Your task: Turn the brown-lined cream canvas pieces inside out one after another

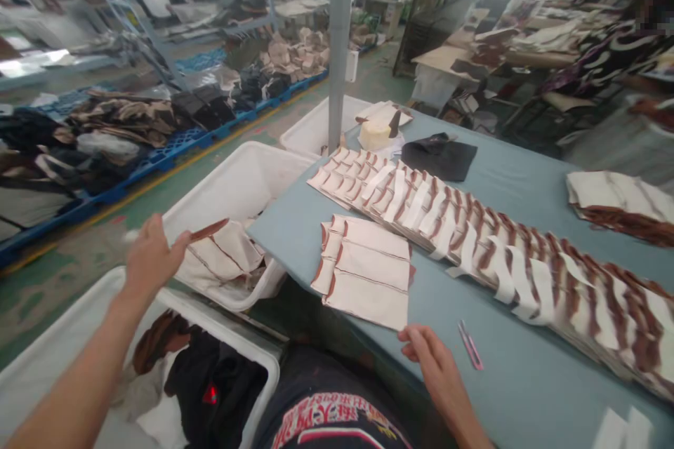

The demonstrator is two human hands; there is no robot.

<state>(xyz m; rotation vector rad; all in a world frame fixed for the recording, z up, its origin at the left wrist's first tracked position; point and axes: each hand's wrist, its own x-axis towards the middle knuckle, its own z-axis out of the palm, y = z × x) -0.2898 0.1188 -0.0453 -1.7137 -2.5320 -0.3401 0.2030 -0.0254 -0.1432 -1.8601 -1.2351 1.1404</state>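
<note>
Above the white bins, my left hand (152, 256) is slightly blurred, its thumb apart from the fingers. Its thumb tip meets the edge of a cream fabric panel (224, 252) with brown trim, inside the middle bin (247, 161); I see no clear grip on it. At the table's near edge, my right hand (429, 358) has loosely bent fingers and nothing visible in them. Its fingertips are by the lower corner of overlapping cream panels (371, 270) with brown edges. Pink thread snips (470, 346) lie to the right of that hand.
A long row of overlapping panels with white strips (463, 238) crosses the blue-grey table (526, 189). Black fabric (439, 156) and another panel stack (621, 200) lie farther back. A metal post (340, 49) rises beside the table. The near bin (271, 372) holds dark and white cloth.
</note>
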